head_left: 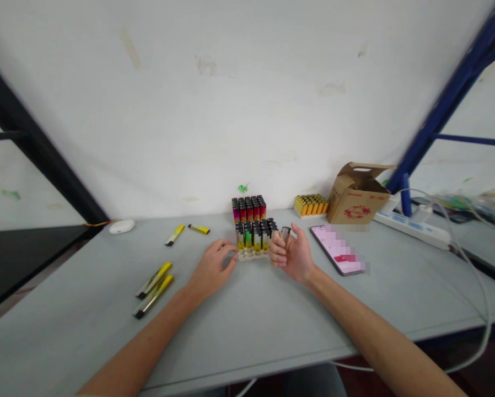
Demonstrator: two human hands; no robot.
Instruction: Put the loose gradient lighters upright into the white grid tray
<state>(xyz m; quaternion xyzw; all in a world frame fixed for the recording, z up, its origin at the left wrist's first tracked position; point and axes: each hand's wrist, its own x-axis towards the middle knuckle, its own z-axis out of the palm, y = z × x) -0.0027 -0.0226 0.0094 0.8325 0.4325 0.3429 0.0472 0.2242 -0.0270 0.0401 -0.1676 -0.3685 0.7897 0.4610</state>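
A pale tray stands before me on the table, holding upright cigarette lighters with black tops and yellow, green and clear bodies. Several holes in its front row have no lighter. My left hand is at the tray's left front corner, thumb and bent fingertips closed around the edge. Just right of the tray, my right hand is raised with curled fingers around a lighter, whose top pokes out beside the thumb. Its lower part is hidden by the fingers.
Behind stands a block of red-purple lighters. Several yellow lighters lie at left, near a white case. At right are yellow-orange cylinders, a cardboard box, a phone, a power strip and a loose white cable.
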